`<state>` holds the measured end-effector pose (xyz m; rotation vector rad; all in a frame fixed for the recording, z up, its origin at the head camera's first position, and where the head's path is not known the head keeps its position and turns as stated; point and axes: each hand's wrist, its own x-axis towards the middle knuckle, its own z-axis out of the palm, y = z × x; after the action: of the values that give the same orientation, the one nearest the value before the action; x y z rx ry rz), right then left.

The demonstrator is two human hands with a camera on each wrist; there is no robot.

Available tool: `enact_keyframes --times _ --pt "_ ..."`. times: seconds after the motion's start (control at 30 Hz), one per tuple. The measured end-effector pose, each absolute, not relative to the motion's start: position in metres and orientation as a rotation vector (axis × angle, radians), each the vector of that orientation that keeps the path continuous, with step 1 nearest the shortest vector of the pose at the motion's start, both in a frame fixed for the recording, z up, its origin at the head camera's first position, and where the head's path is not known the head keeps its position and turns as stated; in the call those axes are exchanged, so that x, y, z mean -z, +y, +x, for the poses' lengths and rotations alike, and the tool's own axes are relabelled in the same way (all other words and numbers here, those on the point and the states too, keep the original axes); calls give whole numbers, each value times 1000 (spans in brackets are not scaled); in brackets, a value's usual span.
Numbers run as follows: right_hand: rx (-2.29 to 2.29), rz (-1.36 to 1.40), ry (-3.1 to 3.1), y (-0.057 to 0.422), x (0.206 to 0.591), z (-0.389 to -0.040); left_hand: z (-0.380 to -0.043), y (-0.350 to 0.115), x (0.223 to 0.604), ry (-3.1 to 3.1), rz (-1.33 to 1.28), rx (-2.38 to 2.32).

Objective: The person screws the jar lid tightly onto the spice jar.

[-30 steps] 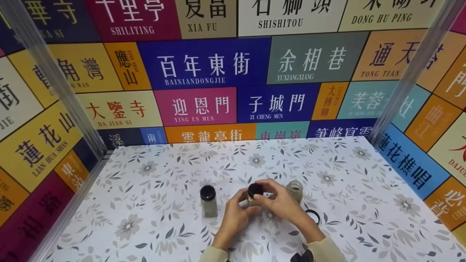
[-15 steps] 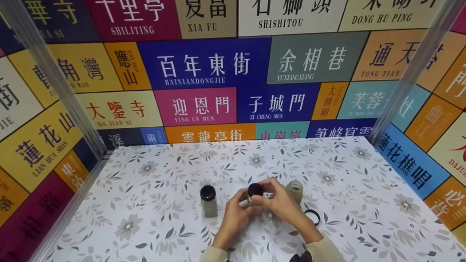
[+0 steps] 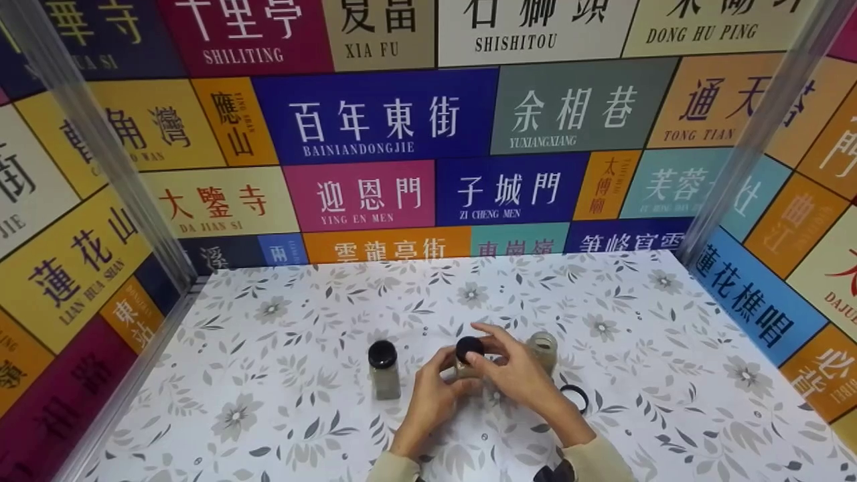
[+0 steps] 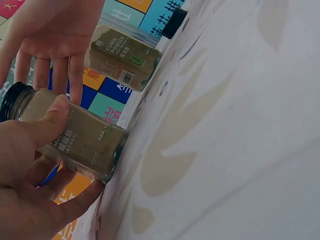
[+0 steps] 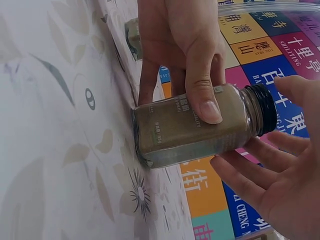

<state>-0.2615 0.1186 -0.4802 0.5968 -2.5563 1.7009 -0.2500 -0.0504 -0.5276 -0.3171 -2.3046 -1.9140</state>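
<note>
My left hand (image 3: 432, 395) grips a square glass spice jar (image 5: 200, 125) of brownish powder, its thumb across the label. The jar stands upright on the table with a black lid (image 3: 470, 348) on its neck. Around that lid is my right hand (image 3: 525, 375), its fingers spread and fairly straight; in the right wrist view the thumb is beside the lid and the other fingers lie below it. Just right of the hands stands a lidless jar (image 3: 543, 348), labelled cumin powder in the left wrist view. Its loose black lid (image 3: 574, 399) lies nearby.
Another spice jar (image 3: 385, 381) with a black lid stands left of my hands. A white cloth (image 3: 268, 361) with grey leaves and flowers covers the table. Colourful sign-printed panels (image 3: 375, 114) rise behind and at both sides, with clear corner strips.
My right hand's fingers have loosened and spread from the lid, the index finger lifting. The left hand and the held jar have stayed in place.
</note>
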Motion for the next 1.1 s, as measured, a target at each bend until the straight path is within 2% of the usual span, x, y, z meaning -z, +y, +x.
enact_keyframes --times 0.87,1.1 --pt "-1700 525 -2562 118 483 -264 -250 -51 527 -2324 -320 1912" --pt "-1605 606 -2533 121 483 -263 -250 -51 526 -2333 -330 1863"
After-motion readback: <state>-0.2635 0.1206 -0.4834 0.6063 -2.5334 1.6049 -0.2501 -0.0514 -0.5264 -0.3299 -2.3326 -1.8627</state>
